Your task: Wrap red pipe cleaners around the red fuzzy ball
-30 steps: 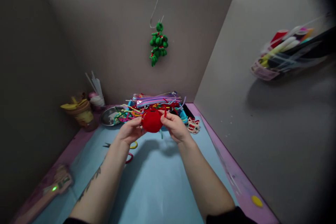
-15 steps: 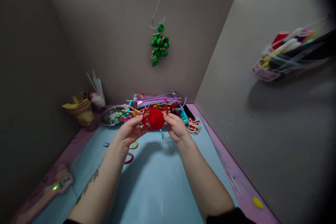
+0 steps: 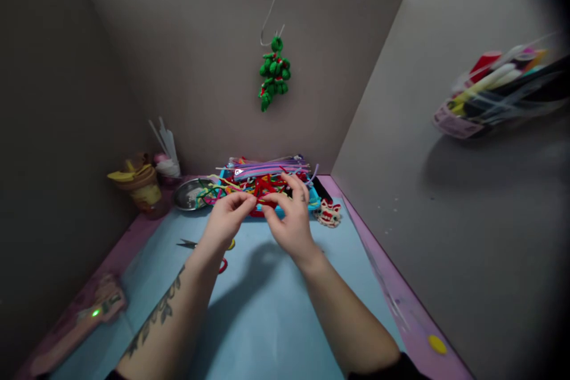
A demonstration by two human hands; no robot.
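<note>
My left hand (image 3: 226, 221) and my right hand (image 3: 290, 221) meet above the far end of the blue mat (image 3: 267, 309). Both pinch a red pipe-cleaner piece (image 3: 263, 191) between their fingertips. Only thin red strands and a bit of red below the fingers show; the rest is hidden by the hands. Right behind them lies a pile of coloured pipe cleaners (image 3: 267, 167).
A metal dish (image 3: 187, 195) and a yellow cup (image 3: 142, 187) stand at the back left. Scissors (image 3: 189, 243) and a red ring (image 3: 221, 265) lie by my left wrist. A pink tool with a green light (image 3: 84, 314) lies front left. A green ornament (image 3: 274, 71) hangs on the back wall.
The round red ball that showed between my hands is now mostly hidden. My right hand has turned over it, fingers raised, and both hands have closed in on the red strands.
</note>
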